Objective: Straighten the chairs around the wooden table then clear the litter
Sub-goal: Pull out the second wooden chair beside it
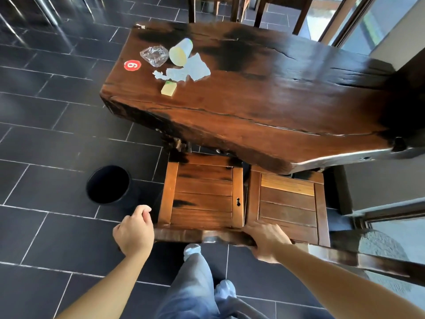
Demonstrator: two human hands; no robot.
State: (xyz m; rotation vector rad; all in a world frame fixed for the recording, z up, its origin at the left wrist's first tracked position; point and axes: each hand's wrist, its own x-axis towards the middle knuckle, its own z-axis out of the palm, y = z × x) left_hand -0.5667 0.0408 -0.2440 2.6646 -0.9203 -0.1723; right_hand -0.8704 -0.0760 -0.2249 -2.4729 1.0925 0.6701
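Observation:
A dark wooden slab table (264, 107) fills the middle of the view. Two wooden chairs stand side by side, partly under its near edge: the left chair (202, 194) and the right chair (289, 203). My right hand (266, 242) grips the top rail of the left chair's back at its right end. My left hand (134, 231) hovers loosely curled beside that rail's left end, holding nothing. Litter lies at the table's left end: a tipped paper cup (180, 52), crumpled clear plastic (154, 55), torn white paper (186, 71) and a small yellow pad (169, 88).
A black round bin (108, 184) stands on the dark tiled floor left of the chairs. A red number sticker (132, 65) is on the table. More chair legs (259, 10) stand beyond the far side. Glass doors (358, 21) and a stone (379, 247) are on the right.

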